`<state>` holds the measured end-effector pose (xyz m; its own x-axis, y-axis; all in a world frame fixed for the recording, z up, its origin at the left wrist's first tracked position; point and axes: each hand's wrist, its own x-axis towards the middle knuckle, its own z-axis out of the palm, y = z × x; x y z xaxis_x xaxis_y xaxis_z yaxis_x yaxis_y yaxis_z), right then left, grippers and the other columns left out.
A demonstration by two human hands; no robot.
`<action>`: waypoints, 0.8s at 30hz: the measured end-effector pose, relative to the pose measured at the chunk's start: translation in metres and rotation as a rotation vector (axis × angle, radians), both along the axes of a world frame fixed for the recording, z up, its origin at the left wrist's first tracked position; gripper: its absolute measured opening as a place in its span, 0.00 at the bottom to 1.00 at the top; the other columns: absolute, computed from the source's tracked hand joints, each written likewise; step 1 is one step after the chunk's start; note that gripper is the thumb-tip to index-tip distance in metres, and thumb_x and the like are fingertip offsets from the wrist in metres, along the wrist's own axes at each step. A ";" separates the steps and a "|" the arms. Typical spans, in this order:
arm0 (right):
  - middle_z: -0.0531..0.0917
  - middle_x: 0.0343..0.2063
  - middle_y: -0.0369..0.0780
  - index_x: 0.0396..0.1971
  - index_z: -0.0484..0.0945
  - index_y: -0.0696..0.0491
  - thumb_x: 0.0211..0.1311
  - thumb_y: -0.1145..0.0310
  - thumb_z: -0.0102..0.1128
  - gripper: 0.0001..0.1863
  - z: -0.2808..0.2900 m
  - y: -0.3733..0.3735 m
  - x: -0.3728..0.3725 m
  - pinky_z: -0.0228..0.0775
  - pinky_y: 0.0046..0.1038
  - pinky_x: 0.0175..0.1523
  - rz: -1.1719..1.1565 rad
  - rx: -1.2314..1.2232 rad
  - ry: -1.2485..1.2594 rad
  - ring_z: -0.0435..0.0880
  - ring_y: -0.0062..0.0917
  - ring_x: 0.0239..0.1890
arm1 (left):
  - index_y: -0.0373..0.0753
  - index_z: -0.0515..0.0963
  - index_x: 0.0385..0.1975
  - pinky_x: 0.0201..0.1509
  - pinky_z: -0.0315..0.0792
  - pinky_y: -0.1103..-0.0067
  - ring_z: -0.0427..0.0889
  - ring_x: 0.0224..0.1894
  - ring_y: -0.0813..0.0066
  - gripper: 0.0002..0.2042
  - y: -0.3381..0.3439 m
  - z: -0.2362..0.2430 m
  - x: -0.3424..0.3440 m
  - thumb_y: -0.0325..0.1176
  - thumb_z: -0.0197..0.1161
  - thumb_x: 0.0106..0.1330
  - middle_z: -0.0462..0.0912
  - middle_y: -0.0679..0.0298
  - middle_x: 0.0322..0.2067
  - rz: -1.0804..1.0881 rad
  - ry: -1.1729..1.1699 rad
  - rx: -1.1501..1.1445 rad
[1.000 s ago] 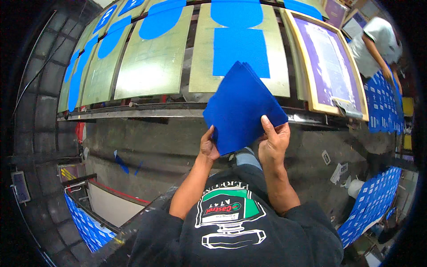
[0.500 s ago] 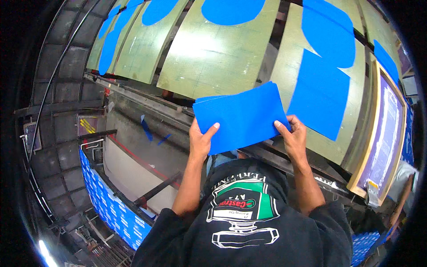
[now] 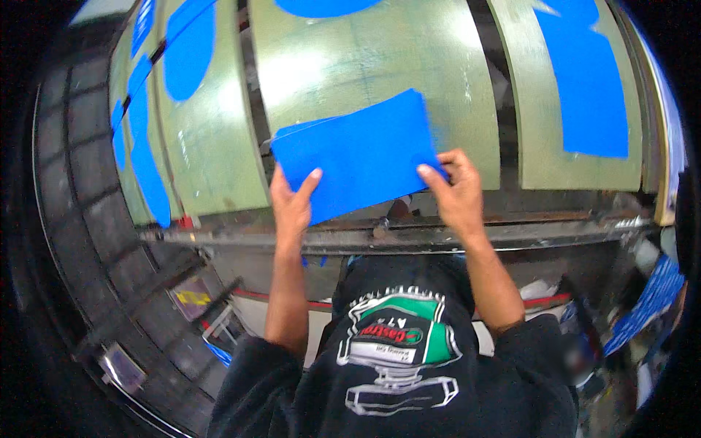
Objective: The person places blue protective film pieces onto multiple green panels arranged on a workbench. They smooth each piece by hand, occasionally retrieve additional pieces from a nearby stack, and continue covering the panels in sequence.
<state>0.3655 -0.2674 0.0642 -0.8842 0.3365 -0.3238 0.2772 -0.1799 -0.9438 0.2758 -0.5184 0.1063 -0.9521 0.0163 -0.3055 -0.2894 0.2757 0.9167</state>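
Observation:
A small stack of blue fabric sheets (image 3: 358, 157) is held between my two hands, above the near edge of a greenish board (image 3: 460, 109). Its layers are slightly fanned at the upper left corner. My left hand (image 3: 293, 204) pinches the lower left side, thumb on top and fingers hidden underneath. At the lower right corner, my right hand (image 3: 460, 188) grips it the same way, its thumb also on top. The stack tilts, its right end farther from me.
More greenish boards with gaps between them lie side by side, carrying a blue cut panel (image 3: 595, 102) on the right and a rounded blue piece (image 3: 190, 58) on the left. A dark metal rail (image 3: 416, 237) runs along the front. A wood-framed screen (image 3: 668, 139) stands far right.
My view has turned, so the boards and rail now run straight across in front of me. Both hands keep hold of the blue stack, which is now over the middle board.

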 end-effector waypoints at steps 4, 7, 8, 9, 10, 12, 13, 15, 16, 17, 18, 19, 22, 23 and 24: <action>0.83 0.32 0.37 0.38 0.76 0.59 0.63 0.73 0.68 0.09 -0.011 -0.061 -0.005 0.73 0.20 0.41 0.026 0.053 -0.091 0.79 0.15 0.35 | 0.32 0.69 0.60 0.59 0.72 0.68 0.79 0.52 0.65 0.25 -0.054 -0.046 -0.009 0.27 0.68 0.63 0.79 0.57 0.53 0.038 -0.203 -0.122; 0.84 0.35 0.38 0.40 0.77 0.59 0.61 0.75 0.70 0.11 -0.013 -0.075 0.005 0.74 0.20 0.43 -0.060 0.030 -0.217 0.80 0.16 0.36 | 0.32 0.70 0.59 0.59 0.72 0.68 0.80 0.51 0.64 0.26 -0.075 -0.061 -0.010 0.28 0.68 0.62 0.80 0.56 0.52 0.064 -0.249 -0.056; 0.85 0.32 0.39 0.40 0.78 0.60 0.57 0.70 0.74 0.16 -0.019 -0.080 0.004 0.74 0.22 0.42 -0.210 -0.024 -0.153 0.81 0.17 0.35 | 0.32 0.70 0.59 0.59 0.72 0.68 0.80 0.50 0.65 0.25 -0.078 -0.059 -0.015 0.28 0.68 0.62 0.80 0.56 0.52 0.067 -0.246 0.012; 0.84 0.35 0.38 0.40 0.79 0.59 0.55 0.72 0.75 0.16 -0.020 -0.080 0.000 0.75 0.23 0.44 -0.291 -0.056 -0.116 0.81 0.19 0.38 | 0.32 0.70 0.59 0.58 0.72 0.69 0.80 0.50 0.66 0.25 -0.079 -0.059 -0.015 0.28 0.68 0.62 0.80 0.56 0.51 0.063 -0.233 0.012; 0.84 0.36 0.38 0.41 0.79 0.59 0.54 0.73 0.75 0.16 -0.017 -0.078 -0.002 0.75 0.22 0.45 -0.325 0.043 -0.159 0.81 0.20 0.39 | 0.32 0.70 0.59 0.58 0.72 0.70 0.80 0.50 0.67 0.25 -0.076 -0.062 -0.018 0.28 0.68 0.62 0.80 0.56 0.51 0.056 -0.213 0.021; 0.83 0.37 0.38 0.41 0.79 0.59 0.53 0.74 0.76 0.17 -0.024 -0.073 -0.007 0.75 0.22 0.47 -0.341 0.228 -0.177 0.82 0.20 0.40 | 0.33 0.72 0.58 0.57 0.72 0.72 0.80 0.49 0.69 0.24 -0.076 -0.062 -0.024 0.28 0.69 0.62 0.81 0.57 0.50 0.021 -0.137 0.045; 0.83 0.38 0.38 0.41 0.79 0.60 0.53 0.75 0.76 0.17 -0.029 -0.068 -0.006 0.75 0.22 0.47 -0.326 0.321 -0.170 0.82 0.21 0.40 | 0.33 0.74 0.55 0.53 0.73 0.77 0.81 0.45 0.72 0.21 -0.079 -0.067 -0.025 0.28 0.69 0.62 0.83 0.61 0.46 0.005 -0.108 0.058; 0.82 0.37 0.37 0.39 0.80 0.59 0.51 0.75 0.77 0.17 -0.032 -0.063 -0.006 0.75 0.22 0.47 -0.235 0.375 -0.144 0.82 0.20 0.40 | 0.31 0.76 0.51 0.48 0.74 0.79 0.82 0.42 0.73 0.17 -0.086 -0.069 -0.022 0.28 0.68 0.64 0.84 0.61 0.41 0.024 -0.098 0.069; 0.82 0.35 0.37 0.37 0.80 0.59 0.51 0.74 0.77 0.15 -0.023 -0.073 -0.014 0.75 0.22 0.46 -0.245 0.437 -0.214 0.82 0.20 0.38 | 0.29 0.76 0.50 0.48 0.75 0.77 0.83 0.42 0.71 0.16 -0.085 -0.066 -0.020 0.29 0.66 0.64 0.84 0.57 0.41 0.061 -0.112 0.076; 0.82 0.33 0.36 0.36 0.80 0.58 0.52 0.73 0.78 0.14 -0.016 -0.081 -0.020 0.74 0.22 0.45 -0.250 0.494 -0.283 0.82 0.20 0.37 | 0.28 0.75 0.50 0.49 0.75 0.75 0.82 0.43 0.71 0.16 -0.086 -0.067 -0.022 0.29 0.64 0.66 0.83 0.55 0.42 0.072 -0.080 0.126; 0.83 0.33 0.37 0.36 0.80 0.58 0.52 0.73 0.77 0.15 -0.018 -0.079 -0.019 0.74 0.22 0.45 -0.203 0.557 -0.324 0.82 0.20 0.37 | 0.27 0.75 0.51 0.50 0.76 0.73 0.81 0.44 0.70 0.16 -0.089 -0.065 -0.025 0.29 0.63 0.67 0.82 0.52 0.43 0.090 -0.051 0.175; 0.83 0.34 0.38 0.37 0.79 0.59 0.52 0.73 0.77 0.15 -0.015 -0.078 -0.023 0.74 0.22 0.44 -0.158 0.627 -0.371 0.82 0.21 0.36 | 0.28 0.75 0.52 0.51 0.75 0.76 0.81 0.45 0.72 0.17 -0.100 -0.063 -0.024 0.27 0.65 0.66 0.83 0.55 0.44 0.118 -0.010 0.203; 0.84 0.35 0.41 0.39 0.77 0.60 0.54 0.77 0.75 0.15 0.025 -0.125 -0.050 0.76 0.23 0.44 -0.153 0.640 -0.288 0.83 0.22 0.37 | 0.29 0.76 0.54 0.53 0.74 0.80 0.82 0.45 0.76 0.19 -0.136 -0.052 -0.028 0.24 0.68 0.64 0.84 0.59 0.44 0.125 0.125 0.228; 0.84 0.35 0.42 0.40 0.77 0.60 0.55 0.78 0.73 0.15 0.031 -0.150 -0.065 0.76 0.23 0.44 -0.151 0.582 -0.196 0.83 0.22 0.37 | 0.29 0.76 0.54 0.54 0.74 0.80 0.82 0.45 0.76 0.18 -0.163 -0.039 -0.039 0.23 0.67 0.65 0.85 0.60 0.44 0.103 0.181 0.178; 0.84 0.35 0.43 0.40 0.76 0.60 0.56 0.79 0.72 0.15 0.037 -0.172 -0.075 0.76 0.23 0.44 -0.161 0.525 -0.105 0.83 0.22 0.37 | 0.29 0.77 0.53 0.50 0.75 0.80 0.82 0.43 0.78 0.17 -0.186 -0.028 -0.051 0.25 0.67 0.65 0.85 0.61 0.43 0.158 0.182 0.207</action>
<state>0.2909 -0.4392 0.1009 -0.7800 0.6049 -0.1603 0.3828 0.2585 -0.8869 0.2252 -0.7047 0.0788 -0.9865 -0.0923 -0.1351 -0.1394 0.0427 0.9893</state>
